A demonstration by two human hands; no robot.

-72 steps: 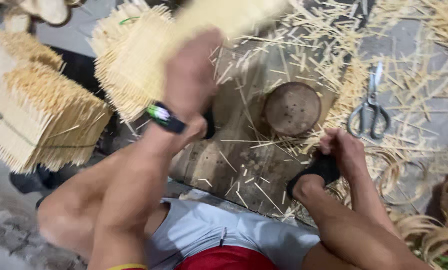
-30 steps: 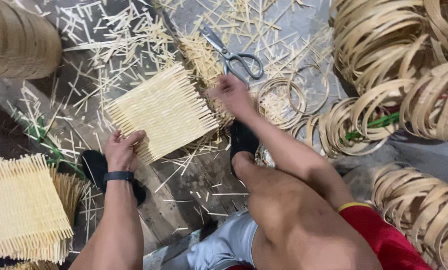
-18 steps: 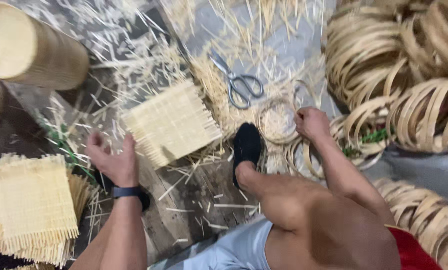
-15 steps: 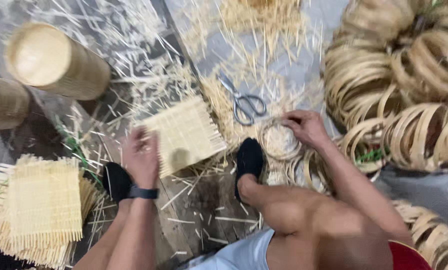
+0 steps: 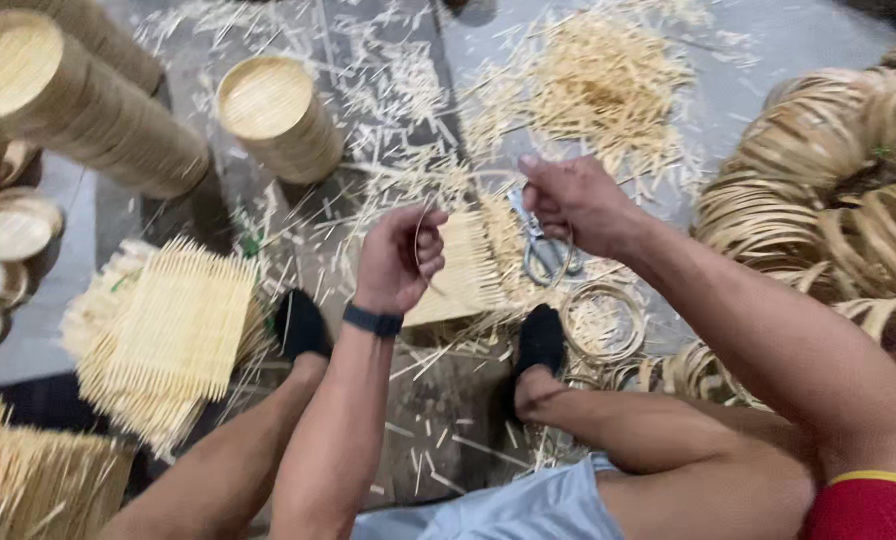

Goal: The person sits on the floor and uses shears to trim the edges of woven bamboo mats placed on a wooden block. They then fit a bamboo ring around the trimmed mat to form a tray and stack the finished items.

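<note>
My left hand [image 5: 396,262] and my right hand [image 5: 576,205] each grip one side of a thin bamboo hoop [image 5: 419,235], held up between them. Just below the hoop a square woven bamboo mat [image 5: 468,272] lies on the floor between my feet. A pair of scissors [image 5: 543,250] rests beside the mat, under my right hand. My left wrist wears a dark band. Most of the hoop's far arc is hard to make out against the scattered sticks.
Tall stacks of round bamboo baskets [image 5: 278,115] stand at upper left. A stack of woven mats [image 5: 168,330] lies left of my foot. A big heap of bamboo hoops [image 5: 828,190] fills the right, with one loose hoop [image 5: 603,320] on the floor. Stick offcuts [image 5: 588,80] litter the floor.
The mat was laid on the floor by my left hand. My right hand took a hoop from beside the heap and raised it; both hands now hold it over the mat.
</note>
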